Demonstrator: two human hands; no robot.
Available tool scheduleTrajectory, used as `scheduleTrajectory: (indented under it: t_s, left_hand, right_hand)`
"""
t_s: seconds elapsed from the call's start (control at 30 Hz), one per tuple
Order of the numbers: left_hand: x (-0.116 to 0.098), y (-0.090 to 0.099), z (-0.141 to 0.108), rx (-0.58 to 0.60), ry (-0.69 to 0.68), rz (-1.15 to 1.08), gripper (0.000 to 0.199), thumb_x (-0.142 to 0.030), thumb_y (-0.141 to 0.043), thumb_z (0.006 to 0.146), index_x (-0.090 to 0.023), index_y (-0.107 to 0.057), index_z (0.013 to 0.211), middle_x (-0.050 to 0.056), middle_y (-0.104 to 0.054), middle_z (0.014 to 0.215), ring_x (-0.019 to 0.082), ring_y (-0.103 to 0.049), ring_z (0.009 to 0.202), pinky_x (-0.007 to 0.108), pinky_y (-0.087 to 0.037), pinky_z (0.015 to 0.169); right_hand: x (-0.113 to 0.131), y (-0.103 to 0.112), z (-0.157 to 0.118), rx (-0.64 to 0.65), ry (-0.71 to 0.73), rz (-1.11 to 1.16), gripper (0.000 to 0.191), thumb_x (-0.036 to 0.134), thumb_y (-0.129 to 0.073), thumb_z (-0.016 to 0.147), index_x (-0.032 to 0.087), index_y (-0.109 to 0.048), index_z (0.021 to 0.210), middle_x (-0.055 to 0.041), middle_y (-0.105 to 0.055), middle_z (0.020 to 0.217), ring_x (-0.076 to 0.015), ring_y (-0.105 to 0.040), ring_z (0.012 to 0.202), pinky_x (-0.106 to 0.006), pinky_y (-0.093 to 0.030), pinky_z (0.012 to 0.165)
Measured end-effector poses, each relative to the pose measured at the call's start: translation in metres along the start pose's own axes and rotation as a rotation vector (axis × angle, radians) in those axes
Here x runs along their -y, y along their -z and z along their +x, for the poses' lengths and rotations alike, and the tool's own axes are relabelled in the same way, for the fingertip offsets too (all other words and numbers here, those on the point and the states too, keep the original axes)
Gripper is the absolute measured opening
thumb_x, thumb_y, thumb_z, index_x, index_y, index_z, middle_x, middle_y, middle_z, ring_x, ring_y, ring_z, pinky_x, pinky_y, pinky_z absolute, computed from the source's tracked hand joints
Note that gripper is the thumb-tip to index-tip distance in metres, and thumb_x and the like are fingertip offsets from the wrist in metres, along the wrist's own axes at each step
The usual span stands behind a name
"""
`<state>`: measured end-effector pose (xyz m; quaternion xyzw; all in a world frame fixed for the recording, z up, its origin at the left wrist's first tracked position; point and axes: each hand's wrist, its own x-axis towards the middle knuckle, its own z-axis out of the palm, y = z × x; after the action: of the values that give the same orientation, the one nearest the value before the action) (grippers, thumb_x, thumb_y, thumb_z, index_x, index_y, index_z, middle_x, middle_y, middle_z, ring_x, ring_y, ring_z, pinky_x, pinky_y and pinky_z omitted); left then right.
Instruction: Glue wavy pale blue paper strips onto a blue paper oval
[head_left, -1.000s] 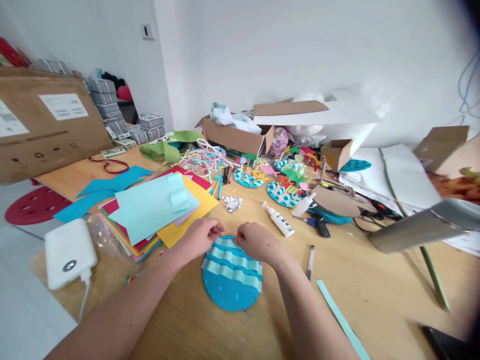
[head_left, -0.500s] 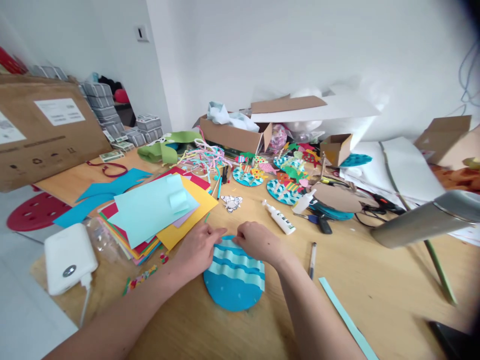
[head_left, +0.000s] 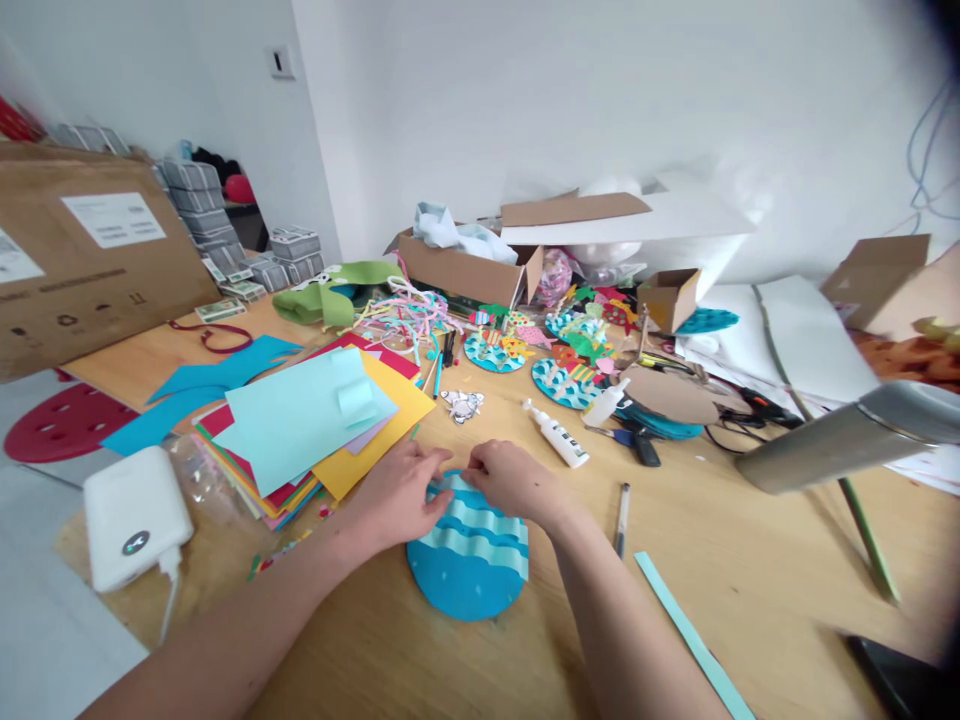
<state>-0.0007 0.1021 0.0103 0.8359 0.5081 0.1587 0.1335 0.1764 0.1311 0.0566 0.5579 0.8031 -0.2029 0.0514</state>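
In front of me lies a blue paper disc (head_left: 466, 588) with several pale aqua paper strips (head_left: 487, 545) running across it in waves. My left hand (head_left: 405, 492) rests at the disc's upper left edge, thumb stretched over the strips and apart from the index finger. Curled fingers of my right hand (head_left: 514, 482) pinch at the topmost strip along the disc's upper edge; their tips are partly hidden. A loose aqua strip (head_left: 690, 635) lies to the right of my right forearm. Beyond my hands are a white glue bottle (head_left: 559, 437) and a small drawn paper cutout (head_left: 463, 405).
Left stand a stack of coloured paper (head_left: 292, 420) and a white power bank (head_left: 137, 520) with a cable. Decorated discs (head_left: 566, 385) lie farther back, near an open cardboard box (head_left: 457, 268). To the right are a pen (head_left: 622, 520), a metal flask (head_left: 840, 440) and a glue gun (head_left: 765, 405).
My left thumb has moved out to the right over the strips, away from the index finger. My right hand has shifted slightly left along the disc's top edge.
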Motion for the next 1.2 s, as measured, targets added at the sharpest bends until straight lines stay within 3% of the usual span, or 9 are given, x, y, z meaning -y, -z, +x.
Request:
scheduleTrajectory:
  t_s: [0.1, 0.23, 0.53, 0.67, 0.8, 1.2]
  left_hand:
    - [-0.006, 0.001, 0.005, 0.01, -0.041, 0.099, 0.037, -0.036, -0.065, 0.083, -0.018, -0.063, 0.115, 0.008, -0.071, 0.09, 0.029, -0.06, 0.1, 0.038, -0.048, 0.084]
    - [-0.011, -0.004, 0.007, 0.006, -0.049, 0.191, 0.018, -0.024, -0.056, 0.088, -0.019, -0.068, 0.101, 0.009, -0.069, 0.084, 0.027, -0.06, 0.091, 0.037, -0.047, 0.079]
    - [-0.011, -0.011, 0.004, -0.025, -0.031, 0.228, 0.023, -0.013, -0.045, 0.09, -0.017, -0.067, 0.085, 0.008, -0.066, 0.078, 0.024, -0.06, 0.085, 0.034, -0.045, 0.074]
    - [-0.011, -0.014, 0.003, -0.058, 0.0, 0.24, 0.025, -0.016, -0.044, 0.092, -0.017, -0.067, 0.085, 0.009, -0.065, 0.076, 0.025, -0.06, 0.082, 0.034, -0.045, 0.072]
    - [-0.008, -0.017, 0.002, -0.081, 0.023, 0.231, 0.024, -0.017, -0.044, 0.093, -0.017, -0.067, 0.09, 0.009, -0.066, 0.077, 0.024, -0.062, 0.083, 0.034, -0.045, 0.073]
    - [-0.008, -0.019, 0.002, -0.082, 0.038, 0.173, 0.02, -0.021, -0.047, 0.093, -0.017, -0.066, 0.093, 0.009, -0.07, 0.086, 0.025, -0.063, 0.088, 0.035, -0.047, 0.077]
  right_hand:
    - [-0.001, -0.001, 0.001, -0.014, 0.009, 0.032, 0.025, 0.026, -0.052, 0.089, 0.015, -0.074, 0.094, -0.0119, -0.074, 0.095, -0.0203, -0.068, 0.084, -0.026, -0.04, 0.062]
    - [-0.002, 0.0, 0.0, -0.027, 0.005, 0.077, 0.025, 0.026, -0.052, 0.088, 0.015, -0.074, 0.093, -0.0118, -0.074, 0.093, -0.0197, -0.067, 0.081, -0.025, -0.04, 0.062]
    - [-0.01, 0.008, -0.003, 0.044, -0.037, 0.249, 0.019, 0.028, -0.055, 0.089, 0.016, -0.07, 0.09, -0.0043, -0.071, 0.072, -0.0126, -0.064, 0.057, -0.021, -0.043, 0.055]
    - [-0.021, 0.011, -0.005, 0.095, -0.047, 0.36, 0.017, 0.031, -0.061, 0.086, 0.017, -0.066, 0.093, -0.0008, -0.069, 0.069, -0.01, -0.061, 0.049, -0.019, -0.042, 0.045]
    - [-0.034, 0.013, -0.015, 0.086, -0.045, 0.514, 0.013, 0.024, -0.063, 0.083, 0.015, -0.064, 0.092, 0.0015, -0.064, 0.067, -0.0069, -0.055, 0.045, -0.016, -0.038, 0.04]
    - [-0.05, -0.005, -0.03, 0.058, -0.125, 0.633, 0.006, 0.021, -0.06, 0.083, 0.016, -0.061, 0.084, 0.0046, -0.059, 0.06, -0.0074, -0.055, 0.046, -0.017, -0.04, 0.043]
